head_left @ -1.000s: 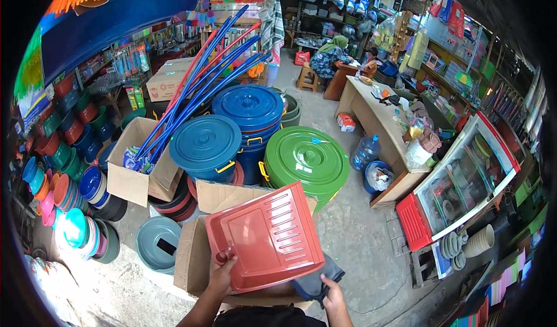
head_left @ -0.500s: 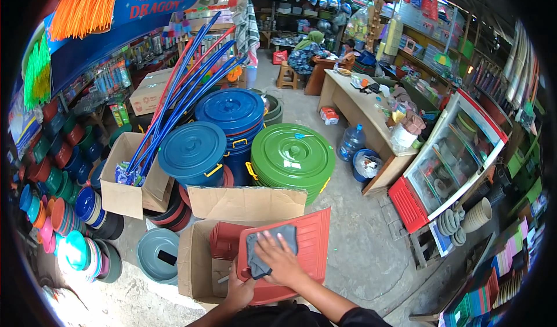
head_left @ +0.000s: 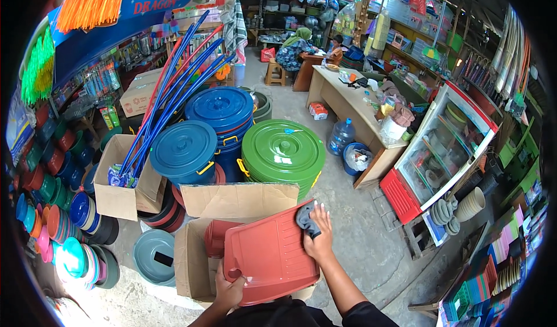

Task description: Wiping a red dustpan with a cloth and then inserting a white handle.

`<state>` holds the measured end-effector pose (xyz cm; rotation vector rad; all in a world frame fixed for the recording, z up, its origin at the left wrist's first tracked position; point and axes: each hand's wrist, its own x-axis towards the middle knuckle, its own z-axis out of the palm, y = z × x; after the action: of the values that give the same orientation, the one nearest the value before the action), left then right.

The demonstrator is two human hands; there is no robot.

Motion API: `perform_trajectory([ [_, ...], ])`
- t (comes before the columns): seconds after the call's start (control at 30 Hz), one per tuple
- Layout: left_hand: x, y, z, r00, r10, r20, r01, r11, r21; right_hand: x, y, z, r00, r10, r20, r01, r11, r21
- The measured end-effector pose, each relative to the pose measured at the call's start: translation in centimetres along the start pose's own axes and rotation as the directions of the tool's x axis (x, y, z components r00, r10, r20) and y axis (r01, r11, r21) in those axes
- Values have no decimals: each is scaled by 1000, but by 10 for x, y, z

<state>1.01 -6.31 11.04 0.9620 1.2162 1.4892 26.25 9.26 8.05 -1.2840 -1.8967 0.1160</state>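
A red-brown plastic tray with raised ridges tilts over an open cardboard box in front of me. My left hand is closed on its lower left corner, beside a round hollow in the plastic. At the upper right edge of the tray, my right hand presses a bunched dark grey cloth against the rim, its fingers closed round it. Another red-brown plastic piece stands inside the box, partly hidden behind the tray.
Beyond the box's raised flap stand a green lidded tub and blue lidded tubs. A grey basin holding a dark phone sits on the left. To the right are a long desk and a glass-fronted cabinet.
My right hand has moved the cloth from the tray's upper left part to its upper right edge. The tray has swung slightly left and its ridged face shows more. My left hand still grips it.
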Motion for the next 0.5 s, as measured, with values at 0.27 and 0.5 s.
perform_trajectory([
  [0.27,10,-14,8,997,10,79,-13,999,37,-21,-113,4,938,-147,314,163,986,-25],
  [0.5,11,-27,-2,997,-7,72,11,998,-56,-7,-84,-20,921,-177,348,209,976,-59],
])
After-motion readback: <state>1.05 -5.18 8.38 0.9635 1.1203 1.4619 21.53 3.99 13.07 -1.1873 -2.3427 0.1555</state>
